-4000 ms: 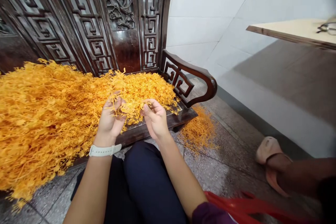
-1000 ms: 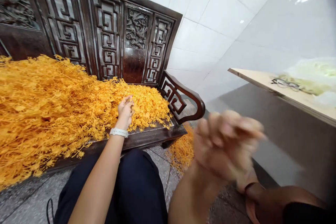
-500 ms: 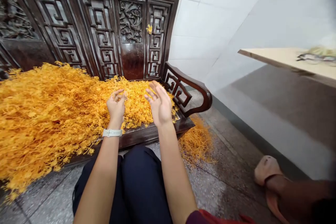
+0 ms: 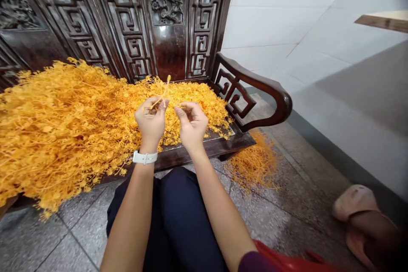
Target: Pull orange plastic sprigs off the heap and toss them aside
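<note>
My left hand (image 4: 151,121) is shut on a thin orange sprig (image 4: 163,93), which sticks up above its fingertips. Beside it, my right hand (image 4: 191,124) pinches a fine orange strand (image 4: 182,106) between thumb and fingers. Both hands are raised just over a large heap of orange branching sprigs (image 4: 63,114), which covers the seat of a dark carved wooden bench (image 4: 204,146). A white watch (image 4: 145,157) circles my left wrist.
A smaller orange pile (image 4: 253,163) lies on the speckled stone floor beyond the bench's curved armrest (image 4: 255,89). My dark trousers (image 4: 178,208) are below the hands. A red plastic bag (image 4: 280,255), a pale slipper (image 4: 353,204), a tiled wall (image 4: 280,17) and a wooden table edge (image 4: 385,21) surround the bench.
My hands, open and apart half a second ago, have closed near each other over the heap. My left hand now holds a sprig. The view has shifted, moving the bench right and lower.
</note>
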`<state>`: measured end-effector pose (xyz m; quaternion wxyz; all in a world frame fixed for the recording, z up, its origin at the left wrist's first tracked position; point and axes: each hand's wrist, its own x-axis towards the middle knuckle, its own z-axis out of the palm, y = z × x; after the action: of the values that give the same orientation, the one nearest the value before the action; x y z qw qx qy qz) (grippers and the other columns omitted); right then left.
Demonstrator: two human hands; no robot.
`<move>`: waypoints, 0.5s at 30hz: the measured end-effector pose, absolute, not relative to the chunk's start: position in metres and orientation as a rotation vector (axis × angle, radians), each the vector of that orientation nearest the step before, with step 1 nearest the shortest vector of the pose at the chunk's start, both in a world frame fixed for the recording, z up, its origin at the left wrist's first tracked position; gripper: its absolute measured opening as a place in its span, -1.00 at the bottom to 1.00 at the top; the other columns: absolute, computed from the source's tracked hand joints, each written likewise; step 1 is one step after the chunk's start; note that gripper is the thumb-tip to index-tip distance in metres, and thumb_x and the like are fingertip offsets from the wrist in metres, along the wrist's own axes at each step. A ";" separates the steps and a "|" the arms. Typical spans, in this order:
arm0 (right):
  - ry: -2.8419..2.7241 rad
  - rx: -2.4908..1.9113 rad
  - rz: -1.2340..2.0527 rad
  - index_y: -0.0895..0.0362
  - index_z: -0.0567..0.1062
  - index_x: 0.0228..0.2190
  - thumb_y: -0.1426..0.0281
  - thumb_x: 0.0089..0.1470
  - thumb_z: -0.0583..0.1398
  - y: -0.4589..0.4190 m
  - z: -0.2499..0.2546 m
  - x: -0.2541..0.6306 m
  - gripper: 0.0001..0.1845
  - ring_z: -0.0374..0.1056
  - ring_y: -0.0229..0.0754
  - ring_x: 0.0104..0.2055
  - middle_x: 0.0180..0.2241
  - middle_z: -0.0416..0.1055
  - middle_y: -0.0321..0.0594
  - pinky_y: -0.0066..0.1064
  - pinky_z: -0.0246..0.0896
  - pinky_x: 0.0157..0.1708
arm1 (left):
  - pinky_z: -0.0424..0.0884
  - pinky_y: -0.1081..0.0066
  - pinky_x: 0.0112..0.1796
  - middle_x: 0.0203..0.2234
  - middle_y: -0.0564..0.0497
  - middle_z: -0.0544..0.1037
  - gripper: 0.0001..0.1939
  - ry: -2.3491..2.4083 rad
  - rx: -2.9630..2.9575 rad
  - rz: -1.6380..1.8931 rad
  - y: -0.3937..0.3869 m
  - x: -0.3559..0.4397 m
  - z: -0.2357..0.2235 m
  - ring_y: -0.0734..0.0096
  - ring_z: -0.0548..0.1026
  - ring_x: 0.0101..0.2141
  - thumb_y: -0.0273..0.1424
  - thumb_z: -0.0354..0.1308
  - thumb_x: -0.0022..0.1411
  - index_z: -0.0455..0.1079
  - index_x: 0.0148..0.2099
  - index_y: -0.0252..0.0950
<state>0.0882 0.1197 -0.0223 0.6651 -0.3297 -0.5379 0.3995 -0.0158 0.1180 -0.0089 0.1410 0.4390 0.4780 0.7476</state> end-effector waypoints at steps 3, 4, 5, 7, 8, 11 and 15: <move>-1.298 -0.708 0.834 0.00 0.55 -0.30 0.31 0.26 0.29 0.114 -0.025 0.092 -0.94 0.36 -0.20 -0.24 -0.31 0.44 -0.30 -0.29 0.29 -0.16 | 0.36 0.54 -0.37 -0.49 0.05 0.48 -0.85 1.344 1.258 2.138 0.128 -0.016 -0.016 0.51 0.44 -0.44 -0.54 0.43 0.18 0.53 -0.39 -0.33; -1.345 -0.682 0.801 0.00 0.55 -0.31 0.35 0.27 0.28 0.108 -0.022 0.095 -0.93 0.35 -0.21 -0.25 -0.32 0.43 -0.30 -0.29 0.28 -0.17 | 0.37 0.53 -0.36 -0.49 0.05 0.49 -0.85 1.342 1.227 2.148 0.132 -0.020 -0.019 0.50 0.45 -0.43 -0.53 0.42 0.19 0.52 -0.39 -0.33; -1.393 -0.649 0.771 0.00 0.55 -0.32 0.38 0.28 0.26 0.101 -0.019 0.099 -0.91 0.34 -0.21 -0.25 -0.33 0.43 -0.30 -0.29 0.27 -0.18 | 0.37 0.54 -0.35 -0.48 0.05 0.49 -0.84 1.348 1.148 2.181 0.137 -0.025 -0.022 0.50 0.46 -0.42 -0.53 0.41 0.21 0.51 -0.39 -0.32; -1.491 -0.559 0.785 -0.01 0.57 -0.31 0.44 0.28 0.25 0.082 -0.009 0.108 -0.87 0.35 -0.20 -0.26 -0.33 0.45 -0.30 -0.29 0.28 -0.19 | 0.33 0.55 -0.41 -0.49 0.08 0.45 -0.82 1.367 0.867 2.254 0.147 -0.040 -0.027 0.55 0.41 -0.46 -0.49 0.38 0.25 0.46 -0.38 -0.31; -1.540 -0.514 0.847 -0.02 0.58 -0.30 0.43 0.28 0.26 0.072 -0.004 0.112 -0.88 0.37 -0.20 -0.26 -0.33 0.46 -0.29 -0.28 0.29 -0.19 | 0.28 0.56 -0.47 -0.52 0.12 0.40 -0.81 1.349 0.719 2.254 0.151 -0.049 -0.028 0.59 0.35 -0.52 -0.44 0.37 0.27 0.43 -0.37 -0.30; -1.576 -0.478 1.092 -0.04 0.62 -0.29 0.27 0.21 0.34 0.050 0.010 0.114 -0.95 0.41 -0.16 -0.28 -0.36 0.49 -0.27 -0.28 0.34 -0.26 | 0.07 0.55 -0.63 -0.57 0.19 0.30 -0.72 1.132 0.520 2.089 0.152 -0.067 -0.026 0.67 0.14 -0.66 -0.23 0.40 0.28 0.41 -0.29 -0.27; -1.436 -0.566 1.225 -0.04 0.63 -0.24 0.09 0.12 0.38 0.057 0.025 0.112 -0.74 0.42 -0.15 -0.28 -0.37 0.49 -0.25 -0.32 0.35 -0.34 | -0.03 0.56 -0.73 -0.53 0.19 0.38 -0.68 0.823 0.462 1.891 0.134 -0.068 -0.016 0.74 0.08 -0.72 -0.18 0.45 0.23 0.42 -0.21 -0.23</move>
<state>0.1124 0.0569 0.0246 0.5527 -0.2393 -0.6074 0.5181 -0.0683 0.1342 -0.0158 0.4916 0.1905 0.3391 0.7792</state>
